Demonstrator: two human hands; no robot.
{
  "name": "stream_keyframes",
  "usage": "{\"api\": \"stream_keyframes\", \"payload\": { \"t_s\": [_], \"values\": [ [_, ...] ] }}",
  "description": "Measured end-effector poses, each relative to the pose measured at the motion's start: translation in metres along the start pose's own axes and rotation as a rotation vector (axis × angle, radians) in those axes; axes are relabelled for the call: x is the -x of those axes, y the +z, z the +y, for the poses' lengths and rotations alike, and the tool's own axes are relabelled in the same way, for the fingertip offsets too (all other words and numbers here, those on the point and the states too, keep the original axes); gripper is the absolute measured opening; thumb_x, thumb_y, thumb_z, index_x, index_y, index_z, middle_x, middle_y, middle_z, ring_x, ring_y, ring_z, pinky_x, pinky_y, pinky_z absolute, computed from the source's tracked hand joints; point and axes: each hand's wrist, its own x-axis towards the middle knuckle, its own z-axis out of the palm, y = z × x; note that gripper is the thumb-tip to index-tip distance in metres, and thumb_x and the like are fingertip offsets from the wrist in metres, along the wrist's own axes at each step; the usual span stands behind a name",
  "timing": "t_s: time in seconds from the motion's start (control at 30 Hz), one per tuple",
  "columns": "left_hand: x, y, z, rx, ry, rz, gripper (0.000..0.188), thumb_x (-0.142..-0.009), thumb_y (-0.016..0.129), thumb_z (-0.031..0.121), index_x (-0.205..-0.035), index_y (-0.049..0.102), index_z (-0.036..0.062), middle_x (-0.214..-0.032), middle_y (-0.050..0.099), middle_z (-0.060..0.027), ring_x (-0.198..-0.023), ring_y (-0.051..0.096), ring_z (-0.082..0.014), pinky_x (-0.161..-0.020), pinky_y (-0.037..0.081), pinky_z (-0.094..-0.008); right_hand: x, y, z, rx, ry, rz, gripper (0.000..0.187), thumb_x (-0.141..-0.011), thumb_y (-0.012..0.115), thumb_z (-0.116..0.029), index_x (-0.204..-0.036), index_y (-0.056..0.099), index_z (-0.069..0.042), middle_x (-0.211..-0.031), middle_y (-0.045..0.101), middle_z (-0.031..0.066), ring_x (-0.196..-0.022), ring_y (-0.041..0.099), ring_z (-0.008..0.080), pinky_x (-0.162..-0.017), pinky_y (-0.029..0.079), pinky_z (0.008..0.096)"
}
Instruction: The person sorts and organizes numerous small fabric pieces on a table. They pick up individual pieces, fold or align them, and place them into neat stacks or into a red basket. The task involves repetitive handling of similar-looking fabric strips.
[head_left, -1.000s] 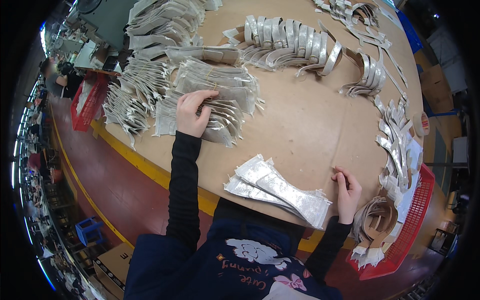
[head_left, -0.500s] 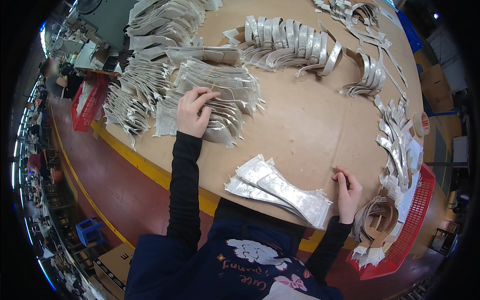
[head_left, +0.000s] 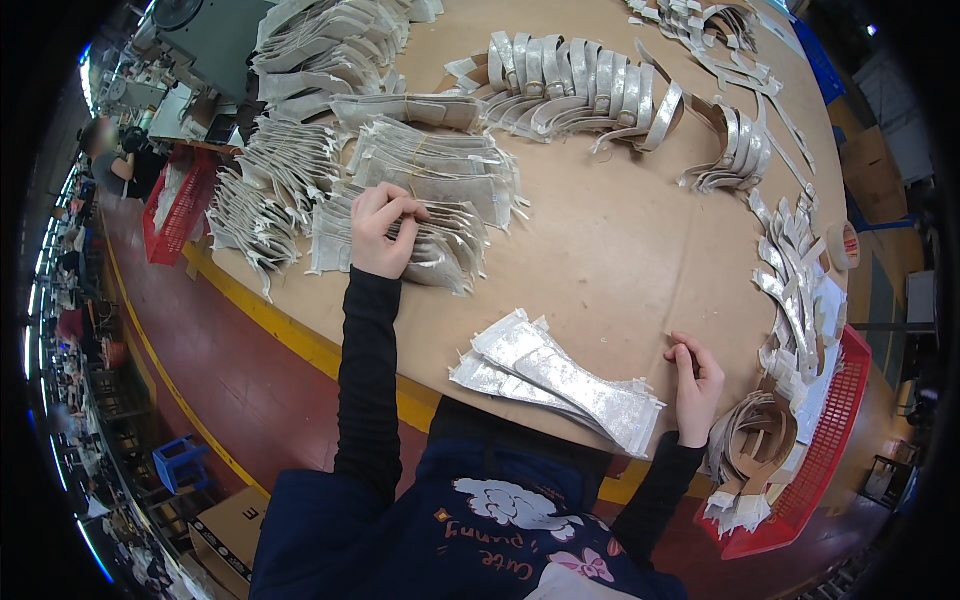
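Note:
My left hand (head_left: 383,232) is on a fanned stack of grey cut pieces (head_left: 450,250) at the left of the table. Its fingers are curled, pinching the upper edge of a piece; the fingertips are partly hidden. Near the table's front edge, my right hand (head_left: 697,385) hovers or rests with fingers loosely curled and nothing visible in them. Between the hands lie a few silvery, flared cut pieces (head_left: 565,375), overlapping, shiny side up, with frayed pale ends. Just beyond my left hand is another stack of grey pieces (head_left: 430,165), with a thin band across it.
More grey bundles (head_left: 330,60) fill the far left. Curved silvery straps (head_left: 570,85) stand in a row at the back. Loose strips (head_left: 790,280) and rolled straps (head_left: 750,445) line the right edge, by a tape roll (head_left: 842,246) and a red basket (head_left: 835,430).
My left hand has drawn slightly back to the left, and its fingers have curled in more over the stack. The right hand and silvery pieces have stayed put.

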Motion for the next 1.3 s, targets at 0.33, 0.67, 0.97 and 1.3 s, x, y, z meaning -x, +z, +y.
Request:
{"api": "stream_keyframes", "payload": {
  "t_s": [0.33, 0.67, 0.97, 1.3],
  "values": [
    [-0.003, 0.000, -0.002, 0.090, 0.070, 0.004, 0.013, -0.070, 0.054, -0.002, -0.069, 0.063, 0.0062, -0.090, 0.072, -0.0032, -0.094, 0.064, -0.0227, -0.094, 0.041, -0.0368, 0.000, 0.001, 0.002, -0.029, 0.000, -0.006, 0.020, -0.098, 0.057, -0.007, -0.110, 0.068, 0.005, -0.084, 0.065, 0.0045, -0.083, 0.060, 0.0110, -0.080, 0.047, 0.0243],
    [-0.001, 0.001, -0.005, 0.136, 0.064, 0.015, 0.014, -0.071, 0.054, -0.002, -0.067, 0.062, 0.0085, -0.094, 0.075, -0.0005, -0.095, 0.066, -0.0203, -0.096, 0.040, -0.0372, -0.001, 0.001, 0.004, -0.025, -0.009, 0.012, 0.016, -0.096, 0.059, -0.004, -0.105, 0.069, 0.004, -0.087, 0.066, 0.0078, -0.079, 0.062, 0.0133, -0.074, 0.049, 0.0262],
    [0.001, 0.008, 0.001, 0.117, -0.033, 0.145, 0.015, -0.083, 0.059, 0.005, -0.087, 0.071, 0.0117, -0.084, 0.071, -0.0011, -0.089, 0.066, -0.0184, -0.098, 0.040, -0.0384, 0.001, 0.003, 0.005, -0.038, 0.037, 0.033, 0.020, -0.099, 0.057, -0.009, -0.108, 0.069, 0.004, -0.085, 0.065, 0.0050, -0.081, 0.060, 0.0112, -0.075, 0.048, 0.0249],
    [0.005, -0.009, 0.008, -0.108, 0.183, 0.215, 0.013, -0.089, 0.068, 0.028, -0.089, 0.075, 0.0168, -0.107, 0.073, 0.0041, -0.107, 0.062, -0.0167, -0.108, 0.033, -0.0451, -0.004, 0.002, 0.016, -0.024, -0.013, 0.040, 0.022, -0.100, 0.055, -0.009, -0.113, 0.066, 0.004, -0.081, 0.061, 0.0035, -0.078, 0.056, 0.0107, -0.076, 0.046, 0.0241]
  ]
}}
